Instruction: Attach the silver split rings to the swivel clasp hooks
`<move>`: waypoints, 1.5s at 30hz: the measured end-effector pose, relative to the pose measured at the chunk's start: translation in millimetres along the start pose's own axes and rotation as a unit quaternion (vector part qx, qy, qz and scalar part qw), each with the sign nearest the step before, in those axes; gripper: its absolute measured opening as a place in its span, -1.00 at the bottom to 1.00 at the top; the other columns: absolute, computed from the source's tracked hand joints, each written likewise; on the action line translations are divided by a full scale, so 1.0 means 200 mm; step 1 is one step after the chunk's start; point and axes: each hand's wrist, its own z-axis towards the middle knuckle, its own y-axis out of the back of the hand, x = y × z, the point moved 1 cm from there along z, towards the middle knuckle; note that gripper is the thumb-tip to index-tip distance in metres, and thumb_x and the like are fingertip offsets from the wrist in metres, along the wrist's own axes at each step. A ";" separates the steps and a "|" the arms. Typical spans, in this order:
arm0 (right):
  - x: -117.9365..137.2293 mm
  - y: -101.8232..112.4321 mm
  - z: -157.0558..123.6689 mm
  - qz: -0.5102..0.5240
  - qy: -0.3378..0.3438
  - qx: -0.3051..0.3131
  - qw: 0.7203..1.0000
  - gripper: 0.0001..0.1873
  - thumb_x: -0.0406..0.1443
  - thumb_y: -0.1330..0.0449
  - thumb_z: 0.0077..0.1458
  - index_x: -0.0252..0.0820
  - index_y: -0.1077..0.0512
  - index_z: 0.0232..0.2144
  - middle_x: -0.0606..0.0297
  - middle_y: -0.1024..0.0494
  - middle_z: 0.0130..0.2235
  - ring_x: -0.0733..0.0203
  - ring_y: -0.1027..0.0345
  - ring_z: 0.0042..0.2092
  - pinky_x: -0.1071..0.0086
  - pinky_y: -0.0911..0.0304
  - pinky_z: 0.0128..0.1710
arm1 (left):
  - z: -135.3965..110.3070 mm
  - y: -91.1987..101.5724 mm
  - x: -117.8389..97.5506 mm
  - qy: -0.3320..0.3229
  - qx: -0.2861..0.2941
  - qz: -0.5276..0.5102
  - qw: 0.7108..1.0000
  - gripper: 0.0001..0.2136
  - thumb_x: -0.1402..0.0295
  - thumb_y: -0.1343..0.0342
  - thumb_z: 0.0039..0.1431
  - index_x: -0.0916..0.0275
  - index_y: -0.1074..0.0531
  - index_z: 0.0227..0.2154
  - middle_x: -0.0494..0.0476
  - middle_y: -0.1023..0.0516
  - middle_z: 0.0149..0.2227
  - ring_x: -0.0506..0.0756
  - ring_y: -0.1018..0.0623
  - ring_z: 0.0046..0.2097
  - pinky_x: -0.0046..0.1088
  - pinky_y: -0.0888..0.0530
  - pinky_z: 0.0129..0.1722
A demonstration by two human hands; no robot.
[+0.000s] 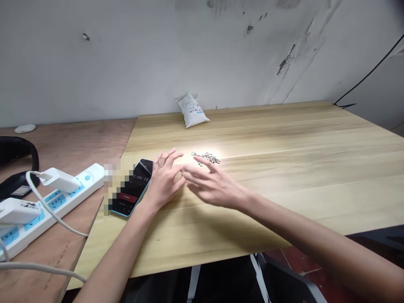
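Note:
My left hand (166,179) is over the table beside the phone, fingers stretched and spread, with a gap between thumb and index finger. Its fingertips meet those of my right hand (216,184), which reaches in from the right with its fingers extended. A tiny dark speck shows between the two hands, too small to name. Just beyond the right hand's fingers lies a small pile of metal rings or clasps (213,158), partly covered by that hand. A phone (131,191) with a running timer on its screen lies at the left, its upper right edge behind my left hand.
A white plastic packet (192,111) sits near the wall on the wooden table (284,168). To the left, a power strip (59,204) with two plugged-in chargers and white cables rests on a brown surface, near a black curved object (31,155). A dark chair (230,282) stands below the front edge.

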 end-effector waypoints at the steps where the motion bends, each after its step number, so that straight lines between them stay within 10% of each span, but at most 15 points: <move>1: -0.01 -0.02 -0.05 0.001 -0.028 0.005 1.000 -0.77 -0.43 -0.09 0.23 -0.11 -0.53 -0.26 0.24 -0.49 0.05 0.11 -0.21 0.18 0.00 0.00 0.31 | 0.00 0.00 0.00 -0.009 0.006 0.010 1.000 -0.91 0.39 -0.12 0.18 0.17 -0.53 -0.36 0.17 -0.41 0.17 0.29 -0.25 0.30 0.09 -0.13 0.29; 6: -0.09 -0.07 -0.28 0.052 -0.140 0.071 0.986 -0.80 -0.42 -0.11 0.20 -0.15 -0.53 -0.26 0.09 -0.50 0.02 0.04 -0.24 0.14 -0.04 -0.02 0.24 | 0.01 0.02 -0.01 -0.057 0.031 0.062 0.996 -0.84 0.43 -0.08 0.16 0.18 -0.51 -0.48 0.19 -0.48 0.09 0.27 -0.33 0.24 0.10 -0.14 0.29; 12: -0.16 -0.14 -0.16 0.078 -0.283 0.085 0.952 -0.78 -0.30 -0.10 0.23 -0.14 -0.55 -0.35 0.13 -0.51 -0.09 0.06 -0.29 -0.03 0.12 -0.12 0.08 | 0.01 0.02 0.00 -0.091 0.051 0.072 0.992 -0.82 0.42 -0.04 0.17 0.16 -0.52 -0.47 0.17 -0.51 0.03 0.27 -0.36 0.21 0.13 -0.11 0.29; 25: -0.20 -0.33 0.04 0.012 -0.192 0.130 0.973 -0.74 -0.47 -0.06 0.20 -0.27 -0.54 -0.41 0.05 -0.52 -0.18 0.05 -0.29 -0.10 0.12 -0.06 0.10 | 0.00 0.00 0.01 -0.046 0.051 0.026 0.997 -0.87 0.43 -0.07 0.15 0.13 -0.52 -0.38 0.13 -0.50 -0.06 0.21 -0.43 0.11 0.04 -0.12 0.29; 45: -0.06 -0.18 -0.02 0.219 -0.340 -0.029 0.914 -0.93 -0.37 -0.21 0.10 -0.15 -0.46 -0.43 0.28 -0.51 -0.29 0.17 -0.34 -0.18 0.24 -0.08 -0.03 | 0.03 0.00 -0.08 -0.107 -0.150 0.078 0.980 -0.92 0.44 -0.14 0.21 0.17 -0.51 -0.36 0.06 -0.59 -0.21 0.15 -0.54 -0.07 -0.09 -0.25 0.18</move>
